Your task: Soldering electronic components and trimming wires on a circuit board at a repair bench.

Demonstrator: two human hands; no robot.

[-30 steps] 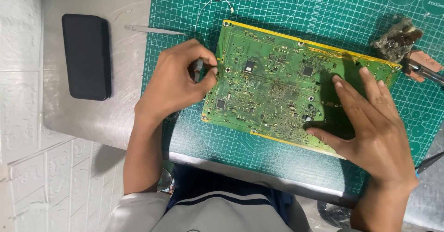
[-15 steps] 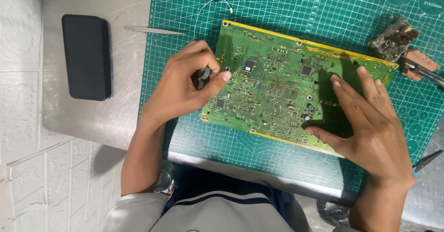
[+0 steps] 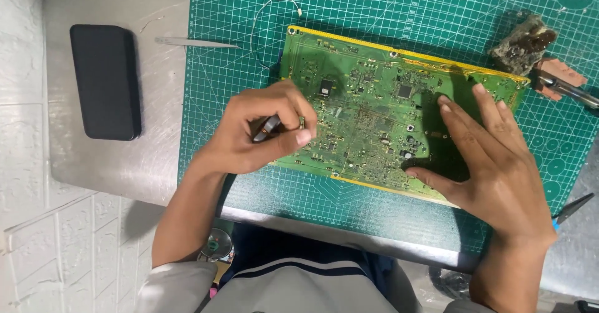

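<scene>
A large green circuit board [image 3: 374, 101] with yellow edges lies on a green cutting mat [image 3: 349, 7]. My left hand [image 3: 259, 132] is closed around a small dark metal tool [image 3: 267, 128], held over the board's left part. My right hand [image 3: 493, 157] lies flat with fingers spread on the board's right part, the thumb near its front edge.
A black phone-like slab [image 3: 105, 81] lies at the left on the grey metal table. Tweezers [image 3: 196, 42] rest at the mat's left edge, a thin wire loop [image 3: 274, 4] behind the board. A brownish sponge [image 3: 521, 42] and a tool handle [image 3: 561, 85] sit at the right.
My left hand has moved slightly right along the board's left part and turned the small tool in its fingers. My right hand has stayed pressed on the board.
</scene>
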